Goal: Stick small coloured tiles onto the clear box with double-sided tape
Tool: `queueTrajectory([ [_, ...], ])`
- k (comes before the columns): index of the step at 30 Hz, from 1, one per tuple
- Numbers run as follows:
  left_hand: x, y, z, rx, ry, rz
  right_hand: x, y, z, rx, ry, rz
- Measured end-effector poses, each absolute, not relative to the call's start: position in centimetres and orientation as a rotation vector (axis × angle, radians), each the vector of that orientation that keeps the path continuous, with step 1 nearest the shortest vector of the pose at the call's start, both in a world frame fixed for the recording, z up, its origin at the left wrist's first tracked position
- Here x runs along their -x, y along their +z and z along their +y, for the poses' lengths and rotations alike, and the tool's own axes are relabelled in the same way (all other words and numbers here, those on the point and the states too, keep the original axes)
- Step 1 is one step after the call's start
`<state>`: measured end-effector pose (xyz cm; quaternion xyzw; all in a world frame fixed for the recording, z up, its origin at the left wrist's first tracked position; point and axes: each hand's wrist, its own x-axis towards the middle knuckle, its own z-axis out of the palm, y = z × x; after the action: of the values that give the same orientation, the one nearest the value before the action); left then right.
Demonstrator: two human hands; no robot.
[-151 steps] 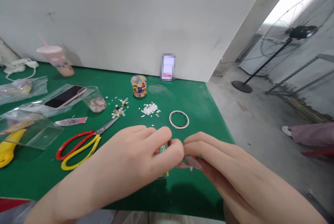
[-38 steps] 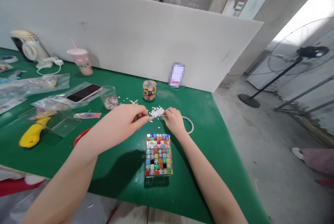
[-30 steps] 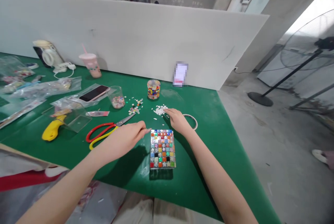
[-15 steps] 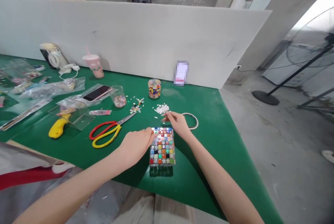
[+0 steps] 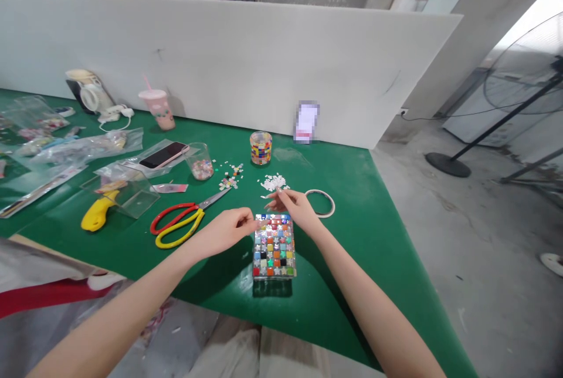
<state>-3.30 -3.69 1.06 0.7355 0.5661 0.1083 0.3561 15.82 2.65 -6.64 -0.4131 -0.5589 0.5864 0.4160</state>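
Sitting near the front edge of the green worktop (image 5: 365,249), toward its right side, a box (image 5: 274,252) showed rows of small coloured tiles and stars on the face turned up to the person. The left hand (image 5: 231,227) reached to the box's far left corner, thumb and forefinger narrow, their tips over the tiles; whether they gripped anything could not be told. Just beyond the box's far edge was the right hand (image 5: 297,209), its thumb and forefinger drawn close together and the other fingers reaching leftward; whether a chip was between the tips was too small to tell. Its fingertips were just beside a heap of white chips (image 5: 273,182). A pale ring (image 5: 332,206) lay to the right of that hand, nearer the worktop's right edge. Behind the heap, toward the back edge, stood a jar (image 5: 261,150) banded with coloured tiles. Left of the hands lay scissors (image 5: 200,212) with one red and one yellow handle, the blades pointing at scattered coloured chips (image 5: 229,181). Beside those chips was a clear cup (image 5: 201,166) with beads in it. At the back edge, a phone (image 5: 306,122) with a blurred screen leaned against a white board (image 5: 246,61).
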Motion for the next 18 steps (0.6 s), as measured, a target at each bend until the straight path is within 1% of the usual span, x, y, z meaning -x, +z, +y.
queueTrajectory([
  [5,3.1,0.8,-3.3,-1.867,0.302,1.455,-15.5,-6.0,2.0,0.997,1.570,-1.369],
  [13,3.7,0.4,-1.1,-1.824,0.209,1.363,-15.1,-6.3,1.6,0.974,1.741,-1.324],
  [18,4.4,-0.4,-0.4,-1.781,0.209,1.324,-15.0,-6.4,1.6,0.965,1.788,-1.296],
])
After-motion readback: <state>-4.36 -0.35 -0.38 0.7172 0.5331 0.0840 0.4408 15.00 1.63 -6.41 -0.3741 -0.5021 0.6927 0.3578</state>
